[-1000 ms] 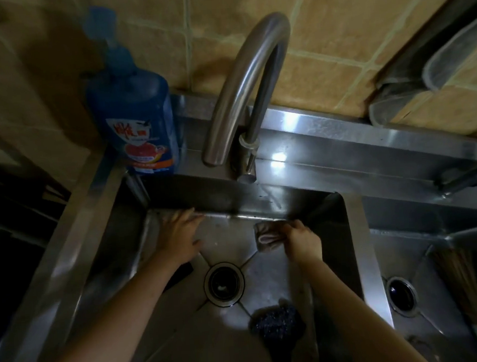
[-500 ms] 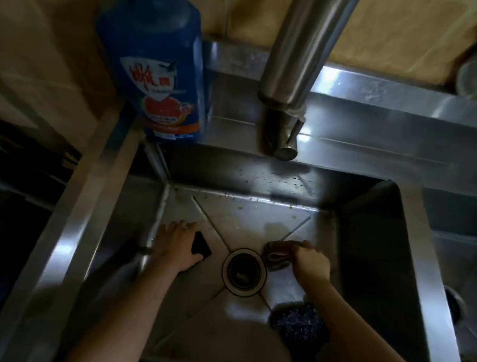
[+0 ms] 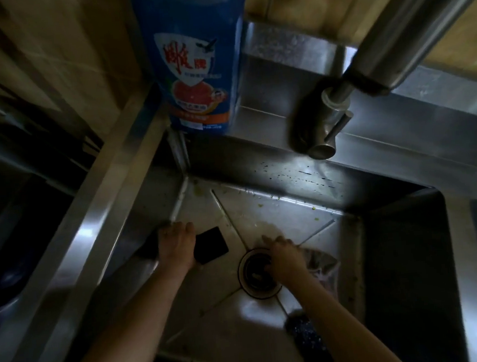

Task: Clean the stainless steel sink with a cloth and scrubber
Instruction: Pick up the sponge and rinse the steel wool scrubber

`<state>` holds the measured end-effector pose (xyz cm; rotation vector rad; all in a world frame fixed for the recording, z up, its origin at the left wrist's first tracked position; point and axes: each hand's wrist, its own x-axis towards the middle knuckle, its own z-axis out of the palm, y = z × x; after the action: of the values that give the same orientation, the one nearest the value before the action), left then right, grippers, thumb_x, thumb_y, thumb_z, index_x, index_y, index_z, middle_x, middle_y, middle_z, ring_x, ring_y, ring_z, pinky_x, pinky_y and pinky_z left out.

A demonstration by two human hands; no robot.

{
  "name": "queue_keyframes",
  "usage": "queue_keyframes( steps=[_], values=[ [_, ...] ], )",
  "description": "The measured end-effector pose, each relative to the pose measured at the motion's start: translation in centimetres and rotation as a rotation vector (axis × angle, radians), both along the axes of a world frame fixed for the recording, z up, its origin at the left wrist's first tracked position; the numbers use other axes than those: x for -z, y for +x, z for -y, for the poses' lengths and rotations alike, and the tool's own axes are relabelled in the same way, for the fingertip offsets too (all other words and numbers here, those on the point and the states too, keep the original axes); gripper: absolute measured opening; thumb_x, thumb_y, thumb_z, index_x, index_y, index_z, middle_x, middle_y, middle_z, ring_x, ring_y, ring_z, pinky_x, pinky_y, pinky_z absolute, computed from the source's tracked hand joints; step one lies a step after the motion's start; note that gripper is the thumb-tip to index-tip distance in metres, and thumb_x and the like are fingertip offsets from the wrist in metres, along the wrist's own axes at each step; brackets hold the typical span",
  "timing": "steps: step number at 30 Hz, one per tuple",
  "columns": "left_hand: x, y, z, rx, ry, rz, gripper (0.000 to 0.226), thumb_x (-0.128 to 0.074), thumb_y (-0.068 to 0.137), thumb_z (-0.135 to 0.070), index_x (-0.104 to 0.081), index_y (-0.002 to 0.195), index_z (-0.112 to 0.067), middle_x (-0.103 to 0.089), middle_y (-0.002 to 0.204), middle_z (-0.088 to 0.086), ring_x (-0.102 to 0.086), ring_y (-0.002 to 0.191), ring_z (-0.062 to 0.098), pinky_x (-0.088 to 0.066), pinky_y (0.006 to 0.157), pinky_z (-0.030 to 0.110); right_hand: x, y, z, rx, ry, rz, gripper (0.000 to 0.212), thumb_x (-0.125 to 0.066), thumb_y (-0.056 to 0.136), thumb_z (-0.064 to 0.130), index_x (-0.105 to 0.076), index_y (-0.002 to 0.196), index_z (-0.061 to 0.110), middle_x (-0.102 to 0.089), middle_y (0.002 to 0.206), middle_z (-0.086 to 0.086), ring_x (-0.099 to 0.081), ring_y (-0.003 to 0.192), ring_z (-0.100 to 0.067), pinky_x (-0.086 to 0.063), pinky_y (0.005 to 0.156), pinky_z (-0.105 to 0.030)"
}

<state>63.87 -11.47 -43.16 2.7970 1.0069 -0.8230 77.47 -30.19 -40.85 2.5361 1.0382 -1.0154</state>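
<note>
I see my left hand planted flat on the floor of the square stainless steel sink, fingers straight and together, gripping nothing, fingertips almost at the seam where the floor meets the left wall. Just right of that hand, touching its thumb side, lies a flat black square pad. Beyond the hand, up on the back ledge at the sink's far left corner, stands the tall blue detergent bottle with a red and white label.

Between my 2 hands runs 1 raised crease of the floor, with bare steel either side of it. My right hand is at the far right rim of the round dark drain, fingers spread and lowered over its edge; I cannot tell whether they hold anything. Tucked beside the back of that hand, toward the right wall, lies the crumpled dull brownish cloth. Nearer me, partly under my right forearm, sits the dark bluish mesh scrubber. Above the right hand hangs the brushed steel tap spout.
</note>
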Motion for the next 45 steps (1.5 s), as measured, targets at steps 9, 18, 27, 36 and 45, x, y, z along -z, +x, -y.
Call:
queue_keyframes(
  steps=[9, 18, 27, 36, 45],
  values=[
    [0.8, -0.9, -0.2, -0.035, 0.007, 0.007, 0.072, -0.084, 0.050, -0.051, -0.055, 0.108, -0.021, -0.057, 0.113, 0.002, -0.062, 0.100, 0.021, -0.052, 0.080, 0.031, 2.6, -3.6, -7.2, 0.072, 0.182, -0.220, 0.042, -0.059, 0.084, 0.017, -0.049, 0.124, 0.011, -0.057, 0.122, -0.015, -0.055, 0.113, -0.033, -0.048, 0.088, -0.037],
    [1.7, -0.7, 0.5, -0.029, -0.090, -0.124, 0.077, -0.077, 0.066, -0.033, -0.035, 0.129, -0.022, -0.054, 0.122, 0.004, -0.052, 0.114, 0.025, -0.042, 0.091, 0.038, 4.0, -3.9, -7.7, 0.166, 0.243, -0.197, 0.025, -0.057, 0.084, 0.016, -0.060, 0.108, 0.011, -0.065, 0.110, -0.012, -0.062, 0.104, -0.031, -0.051, 0.080, -0.035],
    [0.0, 0.6, 0.8, -0.025, -0.058, -0.010, 0.054, -0.050, 0.090, -0.025, -0.028, 0.139, -0.026, -0.062, 0.117, 0.005, -0.059, 0.108, 0.026, -0.038, 0.095, 0.039, 2.6, -3.5, -6.0, 0.271, 0.346, -0.164, 0.032, -0.054, 0.085, 0.010, -0.049, 0.117, 0.014, -0.066, 0.106, -0.011, -0.063, 0.098, -0.031, -0.053, 0.075, -0.036],
    [-4.2, 3.4, 2.3, 0.049, -0.119, 0.228, 0.061, -0.060, 0.078, -0.039, -0.034, 0.132, -0.028, -0.062, 0.116, 0.004, -0.058, 0.106, 0.027, -0.044, 0.088, 0.037, -2.9, -0.1, -2.4, 0.411, 0.500, -0.076, 0.040, -0.062, 0.083, 0.015, -0.051, 0.121, 0.018, -0.064, 0.110, -0.006, -0.061, 0.100, -0.025, -0.051, 0.081, -0.034],
    [-8.5, 7.8, 7.8, -0.065, -0.359, 0.663, 0.068, -0.072, 0.074, -0.024, -0.042, 0.135, -0.020, -0.065, 0.113, 0.007, -0.060, 0.104, 0.029, -0.049, 0.085, 0.036, -8.3, 4.4, 3.7, 0.565, 0.558, -0.013, 0.034, -0.069, 0.078, 0.017, -0.059, 0.110, 0.016, -0.068, 0.102, -0.004, -0.064, 0.093, -0.026, -0.051, 0.076, -0.033]
  ],
)
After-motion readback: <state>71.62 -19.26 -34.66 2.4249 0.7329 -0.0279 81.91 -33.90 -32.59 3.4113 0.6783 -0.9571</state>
